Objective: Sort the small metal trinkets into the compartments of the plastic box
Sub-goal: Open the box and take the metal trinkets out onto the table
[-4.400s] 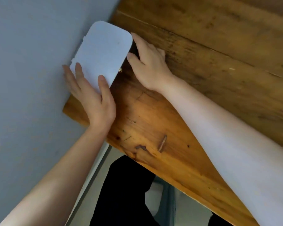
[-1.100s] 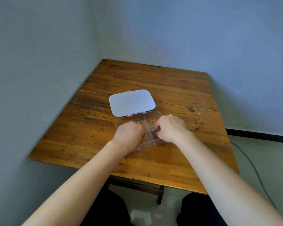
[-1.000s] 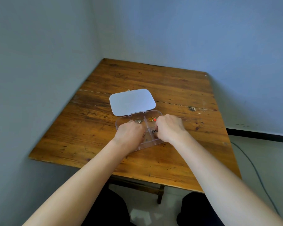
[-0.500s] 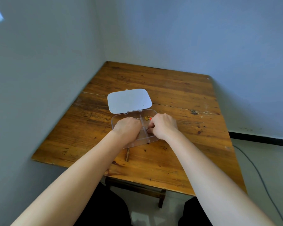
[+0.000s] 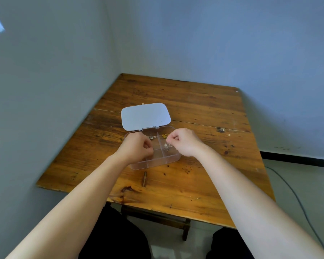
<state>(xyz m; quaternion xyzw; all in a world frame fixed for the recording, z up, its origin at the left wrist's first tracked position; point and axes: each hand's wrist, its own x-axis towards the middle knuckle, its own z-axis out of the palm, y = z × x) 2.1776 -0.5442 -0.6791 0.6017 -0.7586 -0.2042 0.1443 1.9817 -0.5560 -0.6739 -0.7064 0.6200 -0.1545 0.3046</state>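
A clear plastic box (image 5: 158, 161) with several compartments sits mid-table, its white lid (image 5: 146, 116) folded open behind it. Gold trinkets (image 5: 165, 135) lie in the far-right compartment and a silver trinket (image 5: 151, 137) in the far-left one. My left hand (image 5: 137, 148) hovers over the near-left compartment with its fingers curled closed; I see nothing in it. My right hand (image 5: 183, 142) is over the box's right side, pinching a small silver trinket (image 5: 166, 146) that dangles above the near-right compartment.
The wooden table (image 5: 195, 184) stands in a corner, with walls on its left and far sides. A tiny metal piece (image 5: 143, 103) lies just beyond the lid. A dark speck (image 5: 221, 130) marks the right of the table. A cable (image 5: 295, 195) runs across the floor at right.
My hands have drawn slightly apart over the box, and the right hand has lifted toward the right with a trinket pinched. The view has pulled back a little.
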